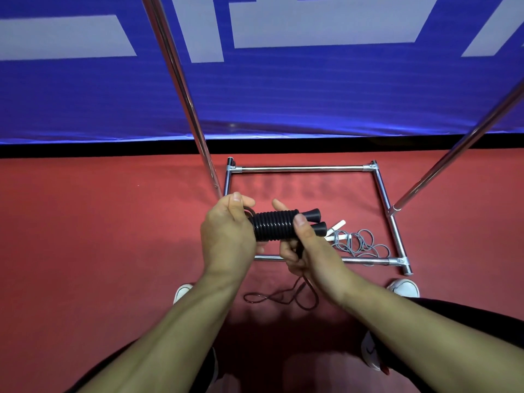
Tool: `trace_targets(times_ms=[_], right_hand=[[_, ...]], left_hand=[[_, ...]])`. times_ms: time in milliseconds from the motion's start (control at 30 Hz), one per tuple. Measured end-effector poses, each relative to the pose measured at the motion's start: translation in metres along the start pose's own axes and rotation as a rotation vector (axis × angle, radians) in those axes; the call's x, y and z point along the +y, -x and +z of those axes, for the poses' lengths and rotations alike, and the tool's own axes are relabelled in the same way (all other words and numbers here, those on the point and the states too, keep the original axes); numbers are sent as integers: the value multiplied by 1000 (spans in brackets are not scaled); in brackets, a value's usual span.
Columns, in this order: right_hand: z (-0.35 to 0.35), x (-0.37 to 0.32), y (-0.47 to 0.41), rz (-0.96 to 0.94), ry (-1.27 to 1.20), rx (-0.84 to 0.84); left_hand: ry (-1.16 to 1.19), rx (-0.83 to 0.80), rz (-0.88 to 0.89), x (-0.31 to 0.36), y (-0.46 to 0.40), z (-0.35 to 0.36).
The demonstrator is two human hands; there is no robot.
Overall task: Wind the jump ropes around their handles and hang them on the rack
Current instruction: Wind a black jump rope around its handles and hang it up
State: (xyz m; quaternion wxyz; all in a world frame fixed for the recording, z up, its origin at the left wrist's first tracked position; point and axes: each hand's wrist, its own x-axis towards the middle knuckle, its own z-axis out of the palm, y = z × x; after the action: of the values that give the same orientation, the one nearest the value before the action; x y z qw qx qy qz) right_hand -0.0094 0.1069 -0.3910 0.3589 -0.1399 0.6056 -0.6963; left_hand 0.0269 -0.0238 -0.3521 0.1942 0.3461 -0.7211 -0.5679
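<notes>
Behind everything, a blue banner (255, 95) over red floor (85, 236). On the floor, a chrome rack (297, 168): rectangular base, two uprights rising out of view, nothing visibly hanging in the part shown. Inside the base near the right corner, a grey rope (360, 245) lying in loose loops with pale handles, not yet wound; light, limp, likely to snag on the base bar it crosses, so best lifted by the handles. Held up between base and body, the black rope (273, 224): two handles side by side, a tight run of coils round the middle, flared ends poking out to the right. Left hand (226, 236) wrapped round the left end of the bundle. Right hand (304, 248) gripping the right part, thumb pressed on the last coil, lower fingers closed on the free cord. Loose tail (283, 296) dropping to the floor in a few slack loops. Judging by the look, a thin, smooth, springy cord, prone to unwinding if tension slackens; light handles, ridged coils offering grip. Safest hold: across the coils, thumb pinning the newest turn.
</notes>
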Motion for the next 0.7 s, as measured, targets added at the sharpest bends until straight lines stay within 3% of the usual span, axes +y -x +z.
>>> trace_targets(times_ms=[233, 367, 433, 500, 567, 700], right_hand=[[-2, 2, 4, 20, 174, -88], [-10, -2, 8, 47, 452, -86], [-11, -1, 12, -55, 632, -70], [-13, 6, 15, -292, 849, -60], [-19, 15, 15, -450, 920, -54], [-39, 3, 6, -425, 965, -55]], left_hand=[[-62, -20, 26, -2, 0, -3], [38, -32, -1, 3, -1, -2], [91, -27, -12, 7, -4, -2], [140, -47, -26, 11, -8, -5], [135, -102, -9, 11, -12, -10], [-72, -246, 85, 6, -15, -18]])
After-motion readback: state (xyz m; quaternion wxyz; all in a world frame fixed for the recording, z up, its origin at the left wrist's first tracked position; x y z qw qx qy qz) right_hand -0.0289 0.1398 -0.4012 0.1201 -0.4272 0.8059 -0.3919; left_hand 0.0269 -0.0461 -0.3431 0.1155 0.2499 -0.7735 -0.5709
